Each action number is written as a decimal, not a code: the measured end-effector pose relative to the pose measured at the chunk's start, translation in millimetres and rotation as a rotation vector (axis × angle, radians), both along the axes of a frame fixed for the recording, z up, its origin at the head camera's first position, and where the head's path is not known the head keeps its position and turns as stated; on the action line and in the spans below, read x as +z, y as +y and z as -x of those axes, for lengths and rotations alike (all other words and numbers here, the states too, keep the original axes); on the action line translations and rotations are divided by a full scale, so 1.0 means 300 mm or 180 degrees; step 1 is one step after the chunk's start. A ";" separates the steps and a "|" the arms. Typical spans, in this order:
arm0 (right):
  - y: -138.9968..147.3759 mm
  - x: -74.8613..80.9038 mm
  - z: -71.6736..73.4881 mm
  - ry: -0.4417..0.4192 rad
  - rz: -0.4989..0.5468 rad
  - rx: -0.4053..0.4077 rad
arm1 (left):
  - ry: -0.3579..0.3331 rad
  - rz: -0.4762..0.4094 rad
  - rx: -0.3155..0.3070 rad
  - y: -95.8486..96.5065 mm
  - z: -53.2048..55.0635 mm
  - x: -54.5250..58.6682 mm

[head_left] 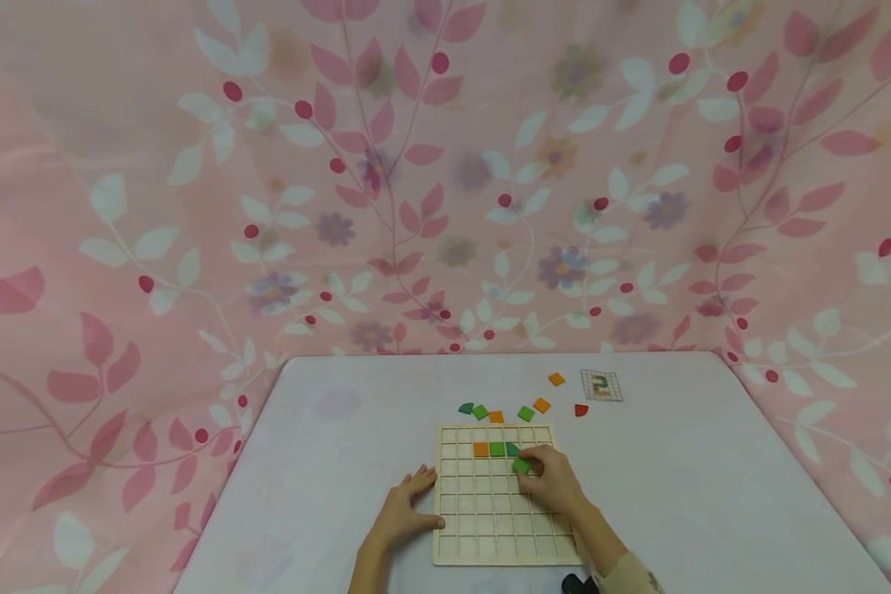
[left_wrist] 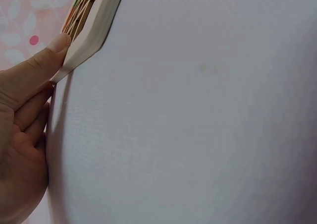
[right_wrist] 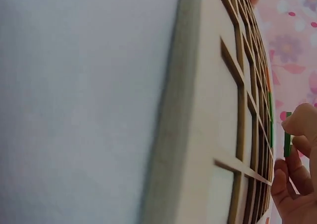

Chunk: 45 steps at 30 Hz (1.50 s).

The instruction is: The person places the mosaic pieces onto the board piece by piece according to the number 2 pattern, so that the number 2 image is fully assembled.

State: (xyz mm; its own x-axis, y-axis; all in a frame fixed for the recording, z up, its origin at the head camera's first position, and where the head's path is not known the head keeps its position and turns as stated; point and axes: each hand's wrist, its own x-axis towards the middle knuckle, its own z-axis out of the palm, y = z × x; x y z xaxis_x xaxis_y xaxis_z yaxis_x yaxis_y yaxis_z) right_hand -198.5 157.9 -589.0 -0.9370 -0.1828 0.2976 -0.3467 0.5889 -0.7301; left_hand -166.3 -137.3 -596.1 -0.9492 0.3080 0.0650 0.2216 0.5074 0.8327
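Observation:
On the table lies a wooden grid board (head_left: 490, 521). In its second row from the top sit an orange square tile (head_left: 480, 450), a green square tile (head_left: 497, 449) and a dark green quarter-round tile (head_left: 512, 449). My right hand (head_left: 553, 480) pinches another green square tile (head_left: 520, 466) over the grid, just below the quarter-round one; the right wrist view has this tile (right_wrist: 287, 137) edge-on between thumb and fingers. With fingers spread, my left hand (head_left: 404, 513) rests against the board's left edge, and its thumb (left_wrist: 59, 43) touches the rim.
Beyond the board lie several loose tiles: orange (head_left: 541, 405), green (head_left: 525, 413), dark green (head_left: 466, 408) and red (head_left: 581, 410). A small pattern card (head_left: 601, 385) lies at the back right. A black object (head_left: 575, 584) shows at the front edge. Behind the table hangs floral cloth (head_left: 445, 206).

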 end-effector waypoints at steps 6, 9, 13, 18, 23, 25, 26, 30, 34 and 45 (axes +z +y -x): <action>0.006 0.007 0.023 0.0083 0.0206 0.0060 | -0.0050 -0.0058 0.0016 0.002 0.001 0.005; 0.001 -0.002 0.036 0.0272 0.0208 0.0105 | -0.0076 -0.0061 0.0013 0.005 0.003 0.006; -0.016 -0.008 0.051 0.0574 0.0233 0.0188 | -0.0087 -0.0053 0.0021 0.007 0.001 0.008; -0.035 -0.007 0.063 0.0559 0.0164 0.0223 | -0.0081 -0.0066 0.0015 0.008 0.000 0.011; -0.043 -0.014 0.070 0.0378 0.0274 0.0137 | -0.0058 -0.0032 0.0013 0.008 0.002 0.006; -0.044 -0.018 0.071 0.0365 0.0301 0.0146 | -0.0048 -0.0014 0.0009 0.008 0.003 0.004; -0.044 -0.022 0.070 0.0363 0.0302 0.0160 | -0.0047 -0.0021 0.0008 0.008 0.004 0.003; -0.042 -0.026 0.054 0.0330 0.0250 0.0219 | -0.0032 0.0001 0.0005 0.006 0.004 0.003; -0.040 -0.023 0.042 0.0295 0.0236 0.0300 | -0.0030 -0.0008 0.0019 0.004 0.002 0.010; -0.037 0.001 0.029 0.0270 -0.0079 0.0309 | -0.0034 -0.0029 0.0008 0.006 0.003 0.004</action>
State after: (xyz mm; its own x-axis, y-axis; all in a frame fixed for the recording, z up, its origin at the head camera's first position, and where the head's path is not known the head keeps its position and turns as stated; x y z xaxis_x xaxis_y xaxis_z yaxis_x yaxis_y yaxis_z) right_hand -207.1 147.0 -588.8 -0.8862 -0.2796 0.3693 -0.4629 0.5671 -0.6813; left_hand -167.2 -135.6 -594.8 -0.9506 0.3049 0.0577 0.2114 0.5002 0.8397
